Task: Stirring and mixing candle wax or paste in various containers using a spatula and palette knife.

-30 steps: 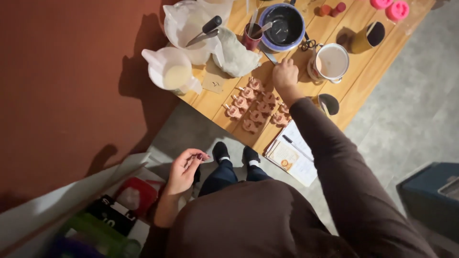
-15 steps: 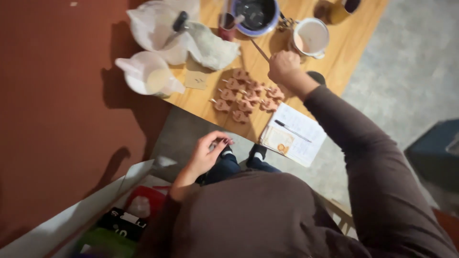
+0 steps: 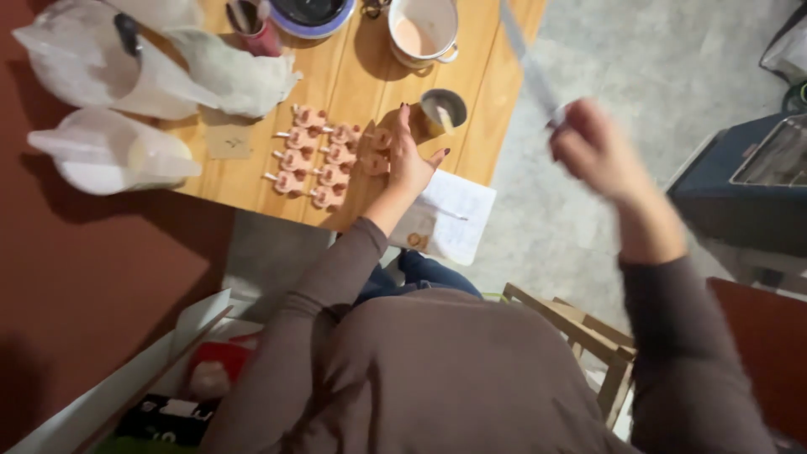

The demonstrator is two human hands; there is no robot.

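Now, R grip: right hand (image 3: 598, 151) is closing round the end of a long thin blade (image 3: 530, 63), blurred.
L hand: left hand (image 3: 410, 160) is spreading open, empty, by pink moulded pieces (image 3: 324, 155).
Tip: keep blade pointing away from L hand, over wooden table (image 3: 353, 76).

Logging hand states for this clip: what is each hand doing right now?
Left hand: open, fingers spread over the pink moulded pieces.
Right hand: closed on a long thin blade-like tool, blurred.
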